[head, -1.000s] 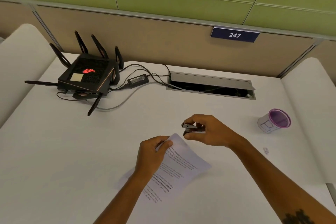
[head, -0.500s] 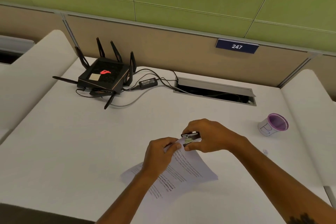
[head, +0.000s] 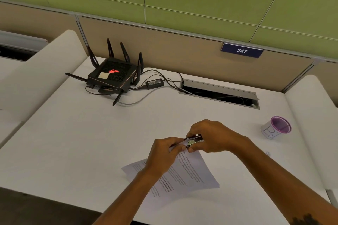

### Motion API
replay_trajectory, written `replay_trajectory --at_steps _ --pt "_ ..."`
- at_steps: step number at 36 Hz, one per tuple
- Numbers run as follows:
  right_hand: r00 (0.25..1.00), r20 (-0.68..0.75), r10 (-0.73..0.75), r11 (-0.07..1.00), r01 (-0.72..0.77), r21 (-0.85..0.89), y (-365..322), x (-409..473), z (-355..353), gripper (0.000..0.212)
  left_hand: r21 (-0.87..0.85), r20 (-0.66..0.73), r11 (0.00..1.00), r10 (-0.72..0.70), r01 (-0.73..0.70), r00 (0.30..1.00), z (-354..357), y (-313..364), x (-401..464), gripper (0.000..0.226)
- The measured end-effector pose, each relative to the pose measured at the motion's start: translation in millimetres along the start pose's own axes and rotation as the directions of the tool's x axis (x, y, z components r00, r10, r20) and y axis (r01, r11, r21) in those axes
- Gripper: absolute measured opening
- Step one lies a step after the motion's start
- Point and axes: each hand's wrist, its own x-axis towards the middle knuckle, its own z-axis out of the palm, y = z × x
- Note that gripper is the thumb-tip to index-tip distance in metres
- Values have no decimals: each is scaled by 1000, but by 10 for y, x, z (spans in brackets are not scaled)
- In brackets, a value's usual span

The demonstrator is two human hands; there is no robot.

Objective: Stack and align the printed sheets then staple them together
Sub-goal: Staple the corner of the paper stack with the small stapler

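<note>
- Left hand (head: 163,153) pinches the printed sheets (head: 190,173) at the far corner (thin, floppy; support near the staple point).
- Right hand (head: 212,137) is clamped on the stapler (head: 194,140).

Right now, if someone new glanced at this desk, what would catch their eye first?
Probably the two hands meeting at the desk's near centre: the right hand clamps a small stapler onto the corner of the printed sheets that the left hand pinches. Next, the black router with its glowing red logo at far left, then the purple-rimmed cup at right.
</note>
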Motion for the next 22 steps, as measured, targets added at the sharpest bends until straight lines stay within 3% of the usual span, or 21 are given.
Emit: replay_trajectory --at_steps 22 --pt "1000 23 -10 997 12 -81 -173 -56 -70 37 17 46 997 78 -79 996 -104 137 -35 21"
